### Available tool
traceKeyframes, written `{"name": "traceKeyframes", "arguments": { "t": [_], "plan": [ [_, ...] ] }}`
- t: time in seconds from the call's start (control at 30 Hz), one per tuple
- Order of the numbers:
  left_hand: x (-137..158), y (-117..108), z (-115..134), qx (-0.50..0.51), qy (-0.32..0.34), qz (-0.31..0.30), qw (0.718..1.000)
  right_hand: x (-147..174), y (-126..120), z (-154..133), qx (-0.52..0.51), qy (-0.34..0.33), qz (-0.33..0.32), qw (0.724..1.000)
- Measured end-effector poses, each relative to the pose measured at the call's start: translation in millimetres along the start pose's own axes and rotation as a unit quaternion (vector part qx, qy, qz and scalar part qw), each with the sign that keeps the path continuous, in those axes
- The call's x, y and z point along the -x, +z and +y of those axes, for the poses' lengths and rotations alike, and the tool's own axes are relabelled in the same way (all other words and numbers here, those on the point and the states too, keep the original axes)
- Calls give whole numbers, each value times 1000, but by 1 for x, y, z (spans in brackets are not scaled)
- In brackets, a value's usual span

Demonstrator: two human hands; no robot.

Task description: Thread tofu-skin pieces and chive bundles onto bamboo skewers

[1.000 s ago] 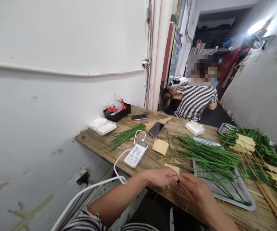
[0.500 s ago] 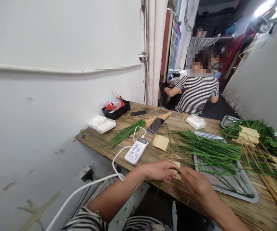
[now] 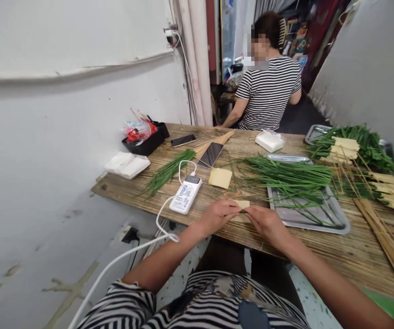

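Observation:
My left hand [image 3: 219, 214] and my right hand [image 3: 264, 221] meet near the table's front edge, fingertips pinched together. Between them is a small folded bundle of green chives [image 3: 242, 211], mostly hidden by the fingers. It lies over a pale yellow tofu sheet [image 3: 242, 204], which shows above and below the fingertips. Just beyond, another square tofu sheet [image 3: 220, 178] rests on the wood with a thin stick at its corner. To the right, a heap of long chives [image 3: 289, 178] lies across a metal tray [image 3: 334, 224].
A white power bank [image 3: 186, 195] with cables sits left of my hands. Behind are phones [image 3: 211, 154], skewers [image 3: 217, 140], a chive bunch [image 3: 169, 171], a black box [image 3: 145, 141] and tissues [image 3: 268, 140]. Skewered tofu rolls [image 3: 343, 148] lie at right. A person in stripes [image 3: 268, 96] sits beyond.
The view has tipped downward. My hands have come level over the tofu sheet, and the chive ends that hung toward the table edge are gathered between the fingers. The other person's head has turned left.

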State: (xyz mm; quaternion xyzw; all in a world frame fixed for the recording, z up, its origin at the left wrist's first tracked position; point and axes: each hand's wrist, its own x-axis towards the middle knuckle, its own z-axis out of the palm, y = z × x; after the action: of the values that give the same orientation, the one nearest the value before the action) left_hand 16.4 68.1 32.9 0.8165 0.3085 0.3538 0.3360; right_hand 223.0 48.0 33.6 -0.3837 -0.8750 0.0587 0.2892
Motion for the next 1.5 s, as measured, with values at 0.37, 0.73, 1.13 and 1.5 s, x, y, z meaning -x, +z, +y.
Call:
{"name": "traceKeyframes", "arguments": {
  "t": [0.37, 0.73, 1.13, 1.5],
  "plan": [
    [0, 8, -25, -160, 131, -37, 978, 5, 10, 11, 96, -15, -53, 994],
    [-1, 10, -28, -215, 171, -57, 960, 5, 1, 7, 131, -42, -113, 984],
    [2, 12, -27, -212, 160, -46, 963, 19, -42, 12, 43, -23, -56, 997],
    [0, 11, -28, -216, 160, -72, 960, 10, -4, -2, 146, -89, -92, 981]
  ]
}}
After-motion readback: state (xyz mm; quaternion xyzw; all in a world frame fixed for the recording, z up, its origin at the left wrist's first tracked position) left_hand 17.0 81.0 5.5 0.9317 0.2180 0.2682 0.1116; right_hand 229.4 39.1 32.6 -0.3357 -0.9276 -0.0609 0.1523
